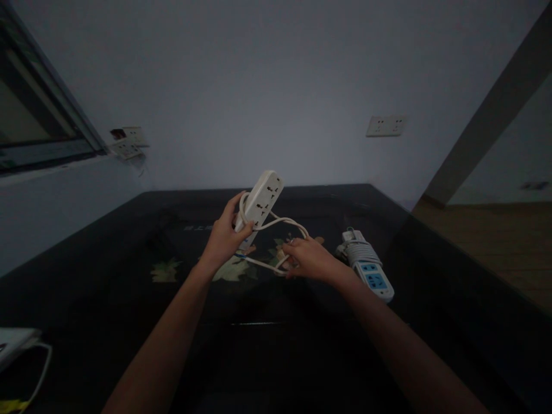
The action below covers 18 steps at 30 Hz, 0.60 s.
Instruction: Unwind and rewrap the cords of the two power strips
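A white power strip [264, 198] is held tilted above the dark table, its sockets facing me. My left hand [228, 230] is closed around its lower left side, with the thumb across the front. The strip's white cord [278, 223] passes around the body near my left thumb and loops over to the right. My right hand [308, 259] is closed on that cord, to the right of the strip. Some of the cord hangs in a lower loop between both hands. What lies inside my right fingers is partly hidden.
To the right lies a second power strip [374, 280] with blue sockets, a grey cord wound around it. The dark glossy table [172, 322] has leaf patterns and meets the wall. Wall sockets [386, 126] sit behind. A white object [17, 345] with a cord is at the left edge.
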{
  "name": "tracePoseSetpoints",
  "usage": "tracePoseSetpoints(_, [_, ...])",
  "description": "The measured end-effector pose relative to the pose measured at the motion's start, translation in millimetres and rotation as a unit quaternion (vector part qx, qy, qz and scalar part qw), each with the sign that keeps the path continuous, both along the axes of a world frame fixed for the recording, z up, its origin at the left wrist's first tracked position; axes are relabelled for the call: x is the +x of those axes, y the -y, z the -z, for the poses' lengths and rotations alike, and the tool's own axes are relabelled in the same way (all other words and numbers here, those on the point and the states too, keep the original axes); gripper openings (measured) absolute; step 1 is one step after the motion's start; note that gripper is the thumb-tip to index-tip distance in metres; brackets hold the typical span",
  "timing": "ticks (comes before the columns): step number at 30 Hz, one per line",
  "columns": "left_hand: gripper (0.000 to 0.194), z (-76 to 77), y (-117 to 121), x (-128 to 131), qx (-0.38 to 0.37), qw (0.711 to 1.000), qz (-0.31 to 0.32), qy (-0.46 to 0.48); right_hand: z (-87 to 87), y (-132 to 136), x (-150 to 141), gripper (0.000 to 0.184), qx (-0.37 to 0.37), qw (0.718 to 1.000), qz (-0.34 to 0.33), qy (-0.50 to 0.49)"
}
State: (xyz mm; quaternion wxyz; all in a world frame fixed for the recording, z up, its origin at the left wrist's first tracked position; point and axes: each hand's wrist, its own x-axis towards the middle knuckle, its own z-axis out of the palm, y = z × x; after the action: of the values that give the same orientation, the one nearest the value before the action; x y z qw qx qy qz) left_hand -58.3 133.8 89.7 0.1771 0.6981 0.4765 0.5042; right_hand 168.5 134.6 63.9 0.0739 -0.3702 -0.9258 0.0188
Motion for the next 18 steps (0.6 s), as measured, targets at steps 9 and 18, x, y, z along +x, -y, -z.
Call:
tracePoseSetpoints(9, [0.068,0.3,-1,-1,-0.01,0.999,-0.003,-0.032,-0.8,-3,6,0.008,-0.033,0.998,0.034,-0.039])
tracePoseSetpoints(18, [0.069,-0.8,-1,-2,-0.023,0.999,0.01,-0.038,-9.6,-9,21,0.015,-0.085,0.971,0.023,-0.222])
